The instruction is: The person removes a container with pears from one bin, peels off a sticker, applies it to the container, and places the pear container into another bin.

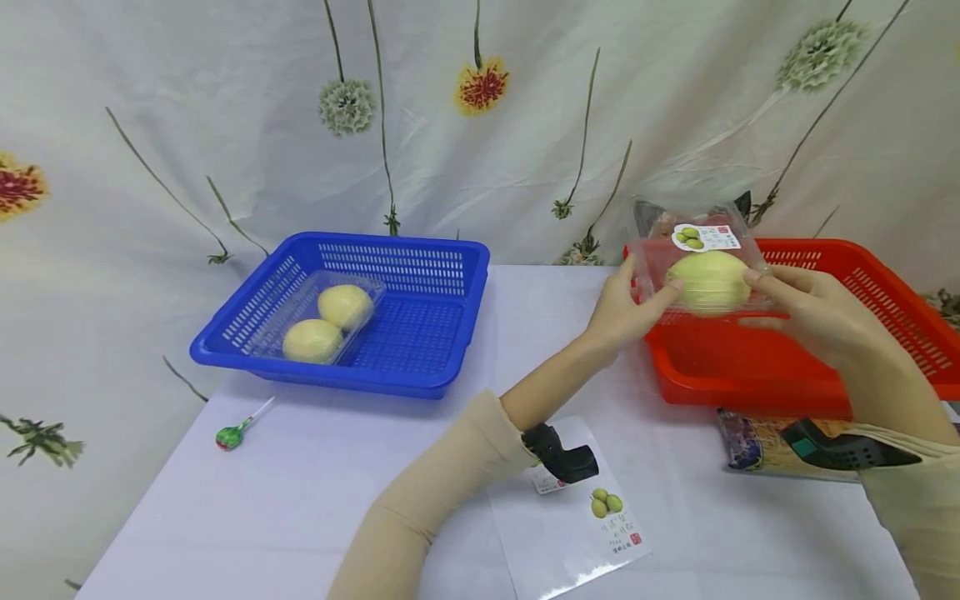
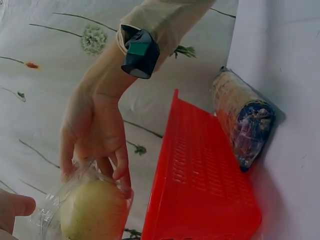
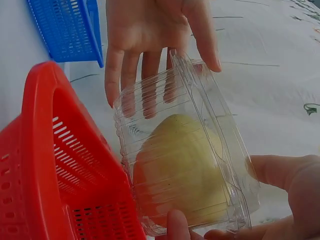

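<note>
Staged recording set-up, not a lived-in room. White table (image 1: 300, 500) backed by a draped cloth with printed flowers (image 1: 480, 125), hung as a backdrop and hiding any walls. Props only: blue basket (image 1: 420, 333), red basket (image 1: 885, 275), a lollipop (image 1: 234, 433), printed label sheet (image 1: 577, 525).

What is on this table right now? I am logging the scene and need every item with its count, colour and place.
Clear box: one, holding a yellow-green fruit, held above the red basket.
Red basket: one, right side of the table.
Blue basket: one, left side of the table.
Clear tray: one, in the blue basket, two pale yellow fruits.
Lollipop: one, green and red, in front of the blue basket.
Label sheet: one, white, front of the table.
Snack pack: one, dark and patterned, before the red basket.
Left hand: holds the box's left side.
Right hand: holds its right side.
</note>
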A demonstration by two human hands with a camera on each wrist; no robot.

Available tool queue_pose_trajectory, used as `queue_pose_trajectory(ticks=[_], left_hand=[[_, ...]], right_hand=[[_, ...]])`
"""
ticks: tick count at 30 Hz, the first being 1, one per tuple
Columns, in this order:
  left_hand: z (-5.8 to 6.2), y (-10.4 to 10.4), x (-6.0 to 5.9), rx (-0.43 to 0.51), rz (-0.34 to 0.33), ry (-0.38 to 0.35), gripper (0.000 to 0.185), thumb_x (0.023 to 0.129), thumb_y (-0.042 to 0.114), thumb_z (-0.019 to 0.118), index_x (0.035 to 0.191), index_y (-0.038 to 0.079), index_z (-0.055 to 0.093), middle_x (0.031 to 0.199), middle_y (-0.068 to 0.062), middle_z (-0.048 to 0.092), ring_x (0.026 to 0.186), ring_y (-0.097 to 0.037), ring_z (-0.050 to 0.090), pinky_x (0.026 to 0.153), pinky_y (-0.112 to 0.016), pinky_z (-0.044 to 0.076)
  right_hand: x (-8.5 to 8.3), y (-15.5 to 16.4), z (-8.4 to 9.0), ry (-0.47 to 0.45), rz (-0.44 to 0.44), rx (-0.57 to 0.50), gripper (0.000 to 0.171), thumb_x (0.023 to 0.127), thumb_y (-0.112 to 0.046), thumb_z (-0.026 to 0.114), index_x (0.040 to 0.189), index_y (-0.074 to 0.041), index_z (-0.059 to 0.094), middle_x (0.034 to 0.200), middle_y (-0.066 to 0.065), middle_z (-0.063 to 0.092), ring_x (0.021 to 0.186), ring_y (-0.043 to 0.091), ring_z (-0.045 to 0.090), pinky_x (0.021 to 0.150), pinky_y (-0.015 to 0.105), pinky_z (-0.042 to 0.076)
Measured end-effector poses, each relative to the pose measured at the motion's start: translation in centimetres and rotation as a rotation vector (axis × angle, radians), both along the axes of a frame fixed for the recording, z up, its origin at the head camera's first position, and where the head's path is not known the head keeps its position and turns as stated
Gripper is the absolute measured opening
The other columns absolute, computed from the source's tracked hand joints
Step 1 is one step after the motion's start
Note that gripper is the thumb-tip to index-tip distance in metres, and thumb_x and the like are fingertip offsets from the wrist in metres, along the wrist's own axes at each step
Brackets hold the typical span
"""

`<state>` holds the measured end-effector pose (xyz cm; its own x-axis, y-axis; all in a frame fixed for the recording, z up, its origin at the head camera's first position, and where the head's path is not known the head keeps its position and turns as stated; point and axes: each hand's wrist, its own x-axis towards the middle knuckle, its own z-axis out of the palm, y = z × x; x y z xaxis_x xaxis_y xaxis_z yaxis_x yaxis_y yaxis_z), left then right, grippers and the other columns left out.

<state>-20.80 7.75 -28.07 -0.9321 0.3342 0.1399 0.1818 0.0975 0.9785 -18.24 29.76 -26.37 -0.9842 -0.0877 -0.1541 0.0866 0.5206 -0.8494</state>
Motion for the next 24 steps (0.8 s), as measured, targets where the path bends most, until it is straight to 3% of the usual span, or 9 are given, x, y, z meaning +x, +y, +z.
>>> queue_pose_trajectory(ticks=[4,10,13,18,20,24], left_hand=[[-0.1,1.0,-0.3,-0.126,0.001,-0.052,0.073,0.089,0.032,0.061,0.149,0.009,0.026,0.146,-0.002,0.039,0.128,-0.013,0.04,0.101,-0.028,0.04],[0.2,2.1,-1.0,-0.294,0.004,-0.069,0.057,0.089,0.037,0.062,0.133,0.006,0.043,0.117,-0.001,0.056,0.1,-0.01,0.05,0.081,-0.023,0.046],[0.5,2.8,-1.3,-0.334,0.008,-0.137,0.059,0.088,0.039,0.063,0.134,0.008,0.043,0.123,0.002,0.055,0.103,-0.01,0.05,0.086,-0.026,0.047],[1.4,3.9,-2.0,-0.372,-0.02,-0.264,0.064,0.086,0.041,0.066,0.136,0.009,0.043,0.128,0.003,0.052,0.101,-0.01,0.052,0.089,-0.027,0.047],[1.7,4.3,-2.3,-0.361,-0.036,-0.311,0.062,0.085,0.04,0.067,0.133,0.007,0.045,0.125,0.002,0.053,0.095,-0.011,0.055,0.085,-0.026,0.049],[2.0,4.8,-3.0,-0.264,-0.061,-0.426,0.065,0.085,0.033,0.069,0.137,0.006,0.039,0.129,0.001,0.049,0.099,-0.013,0.056,0.087,-0.028,0.051]], right_hand=[[-0.4,1.2,0.0,-0.034,0.011,0.047,0.084,0.096,-0.052,0.036,0.148,0.005,0.003,0.144,0.029,0.025,0.087,-0.005,0.053,0.074,0.017,0.052],[-1.3,2.8,0.5,-0.076,0.05,0.117,0.085,0.096,-0.051,0.037,0.145,0.012,0.006,0.14,0.034,0.029,0.083,-0.004,0.06,0.077,0.022,0.054],[-2.1,3.6,0.6,-0.11,0.041,0.088,0.087,0.095,-0.051,0.04,0.144,0.014,0.009,0.124,0.023,0.047,0.084,0.0,0.062,0.08,0.03,0.054],[-3.1,4.9,1.0,-0.17,0.021,0.021,0.077,0.096,-0.045,0.043,0.138,0.017,0.022,0.099,-0.005,0.051,0.082,0.009,0.064,0.081,0.038,0.054],[-3.3,5.3,1.2,-0.186,0.023,0.031,0.075,0.097,-0.043,0.043,0.135,0.018,0.023,0.097,-0.003,0.052,0.082,0.012,0.065,0.08,0.038,0.055],[-3.8,5.9,1.3,-0.203,0.027,0.077,0.074,0.097,-0.043,0.043,0.132,0.02,0.026,0.096,0.0,0.052,0.08,0.014,0.065,0.078,0.037,0.055]])
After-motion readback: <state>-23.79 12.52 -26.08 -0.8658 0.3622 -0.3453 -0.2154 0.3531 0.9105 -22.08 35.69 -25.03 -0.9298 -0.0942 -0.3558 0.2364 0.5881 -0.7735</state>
